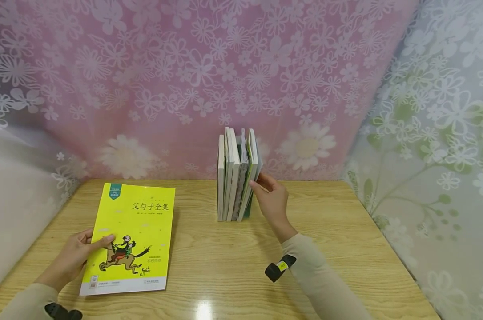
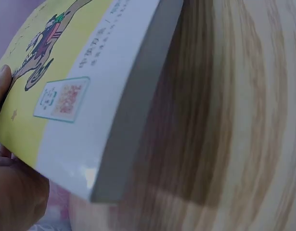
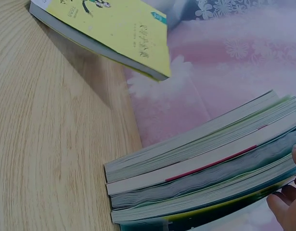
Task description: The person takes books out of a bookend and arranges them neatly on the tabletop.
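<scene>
A yellow book is clamped in the left hand, the thumb lying across the front cover and the fingers reaching behind. The book leans over the near part of the wooden table, and in both wrist views its shadow falls on the wood beneath it. The front cover faces the person. It has a green tag at the top corner nearer the left hand, a black Chinese title at the other top corner, and, level with the left thumb, a drawing of two figures riding a brown running horse. A white band with a small code label crosses the bottom, and the thick page block shows pale grey.

The right hand, well apart from the left, touches the outer side of a row of books, its thumb at the page edges of the outermost one; I cannot tell whether it pinches that book or only rests on it. The row stands upright just left of the right hand, page edges toward the person. One book there has wavy grey pages, another a thin red line along its edge. A pink flowered cloth hangs beyond both hands.
</scene>
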`<control>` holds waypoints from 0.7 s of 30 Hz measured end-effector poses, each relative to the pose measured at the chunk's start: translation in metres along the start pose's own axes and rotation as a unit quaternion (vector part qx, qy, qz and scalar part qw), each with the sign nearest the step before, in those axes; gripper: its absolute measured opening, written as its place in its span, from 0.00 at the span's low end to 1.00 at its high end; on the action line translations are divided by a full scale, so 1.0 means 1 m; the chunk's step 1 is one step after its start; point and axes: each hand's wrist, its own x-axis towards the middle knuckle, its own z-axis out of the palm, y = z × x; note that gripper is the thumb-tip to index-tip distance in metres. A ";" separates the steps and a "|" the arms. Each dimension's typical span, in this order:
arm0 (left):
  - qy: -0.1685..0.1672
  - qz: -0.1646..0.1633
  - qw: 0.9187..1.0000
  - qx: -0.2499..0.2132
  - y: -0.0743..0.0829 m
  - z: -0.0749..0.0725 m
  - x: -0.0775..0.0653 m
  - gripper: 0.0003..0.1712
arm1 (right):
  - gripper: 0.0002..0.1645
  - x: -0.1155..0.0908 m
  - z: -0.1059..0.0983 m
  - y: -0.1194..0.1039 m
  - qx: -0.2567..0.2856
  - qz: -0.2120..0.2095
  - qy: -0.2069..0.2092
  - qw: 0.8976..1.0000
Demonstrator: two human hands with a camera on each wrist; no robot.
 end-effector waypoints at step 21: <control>0.009 -0.064 0.996 0.067 -0.025 -0.016 0.020 0.24 | 0.15 0.004 0.011 -0.001 -0.068 -0.052 0.052 0.995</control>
